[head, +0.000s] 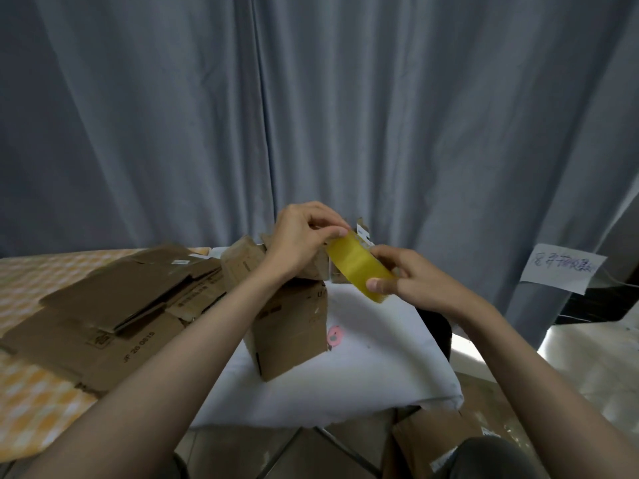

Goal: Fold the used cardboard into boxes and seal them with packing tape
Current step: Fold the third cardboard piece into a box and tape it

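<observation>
Above the white-covered worktop (363, 382), two hands work one strip of yellow packing tape (358, 266). Its long axis runs on a slant from upper left, nearer the curtain, down to lower right, toward the person. The left hand (304, 236) pinches the strip's upper end between thumb and fingertips; the right hand (408, 278) pinches its lower end, thumb on top. Both hands are clamped on the tape, a little apart, with the strip stretched between them.

Just under the tape, one folded cardboard box (290, 330) stands upright on the worktop, its top flaps behind the left hand. To its left, a pile of flattened cardboard (114, 312) lies on an orange checked cloth (31, 402); I count at least three sheets, though overlaps hide the exact number. One more cardboard piece (428, 440) lies on the floor below. A grey curtain (311, 98) hangs behind, one handwritten paper note (562, 273) pinned on it.
</observation>
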Available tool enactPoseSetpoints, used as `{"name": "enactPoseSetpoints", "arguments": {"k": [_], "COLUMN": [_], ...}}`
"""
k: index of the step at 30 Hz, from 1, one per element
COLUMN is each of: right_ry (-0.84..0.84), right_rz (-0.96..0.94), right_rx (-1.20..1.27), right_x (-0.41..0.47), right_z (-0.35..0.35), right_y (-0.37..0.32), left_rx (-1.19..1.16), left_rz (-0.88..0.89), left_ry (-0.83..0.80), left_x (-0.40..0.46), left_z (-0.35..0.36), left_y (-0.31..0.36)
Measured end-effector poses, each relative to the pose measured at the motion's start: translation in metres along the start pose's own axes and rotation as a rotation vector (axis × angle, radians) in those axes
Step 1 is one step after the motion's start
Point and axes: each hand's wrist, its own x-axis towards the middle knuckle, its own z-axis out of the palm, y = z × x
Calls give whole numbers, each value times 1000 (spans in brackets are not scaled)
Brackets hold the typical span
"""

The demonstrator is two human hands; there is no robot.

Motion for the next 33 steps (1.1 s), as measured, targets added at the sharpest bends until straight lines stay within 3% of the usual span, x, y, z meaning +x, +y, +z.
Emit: {"name": "enactPoseSetpoints", "arguments": {"k": [5, 11, 16, 19, 26, 33], "right_ry": [77, 174, 43, 68, 92, 50], "right_rz": [82, 104, 155, 174, 214, 262], "right_rx": [299, 462, 614, 707, 662, 693], "right_x": [-4, 1, -5, 1, 35, 59], "right_z": [-4, 10, 20, 27, 31, 56], "right_y": [-28, -55, -53, -53, -74, -75], "left_rx": [21, -27, 38, 82, 81, 107], "left_rz": [-140, -280, -391, -453, -499, -539], "left_ry": [15, -52, 108, 145, -11, -5], "left_x": [18, 35, 54, 61, 76, 84], "left_z": [-29, -60, -95, -112, -124, -120], "left_y": [13, 14, -12, -40, -90, -141]}}
